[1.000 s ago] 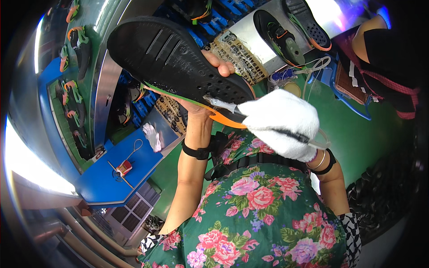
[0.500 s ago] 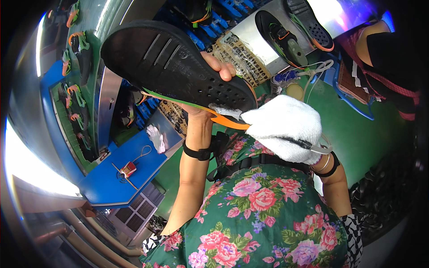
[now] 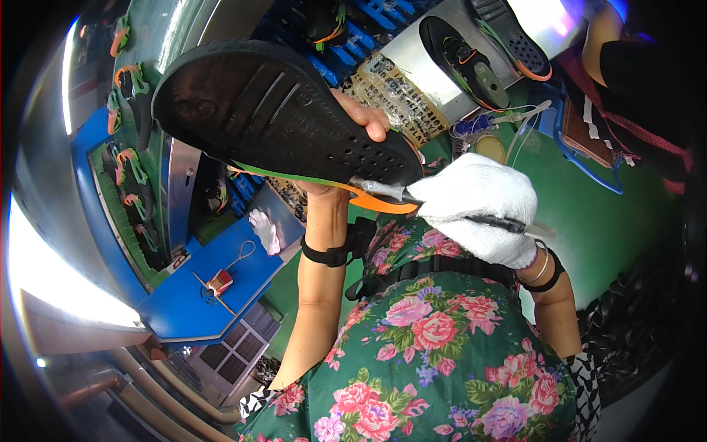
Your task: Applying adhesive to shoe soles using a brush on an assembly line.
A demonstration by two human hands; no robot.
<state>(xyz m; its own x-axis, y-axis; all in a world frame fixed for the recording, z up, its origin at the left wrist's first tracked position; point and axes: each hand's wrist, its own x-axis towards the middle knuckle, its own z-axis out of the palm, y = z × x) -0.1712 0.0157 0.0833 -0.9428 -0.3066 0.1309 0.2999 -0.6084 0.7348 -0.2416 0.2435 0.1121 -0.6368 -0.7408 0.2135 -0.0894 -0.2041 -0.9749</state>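
Observation:
My left hand (image 3: 366, 120), bare, grips a large black shoe sole (image 3: 294, 110) from beneath, its fingers curling over the far edge. Grooves run across the wide end, and small holes dot the narrower end. Along the near side the edge turns from green to an orange strip (image 3: 383, 204). In a white knitted glove, my right hand (image 3: 475, 210) is closed around a brush (image 3: 383, 190). Its flat tip touches the sole near the orange strip, and the dark handle shows again across the glove. Most of my left palm is hidden behind the sole.
Two black shoe pieces (image 3: 460, 62) lie on a metal surface at upper right, near a spool of blue thread (image 3: 471, 127). On the left stand a blue table (image 3: 184, 302) with a glove (image 3: 265, 230) and several shoe parts (image 3: 132, 177) on a green surface. Someone's arm (image 3: 602, 40) shows at upper right.
The sole has shifted slightly left and tilted a little. My gloved hand and the brush have moved slightly right, with the tip still against the sole.

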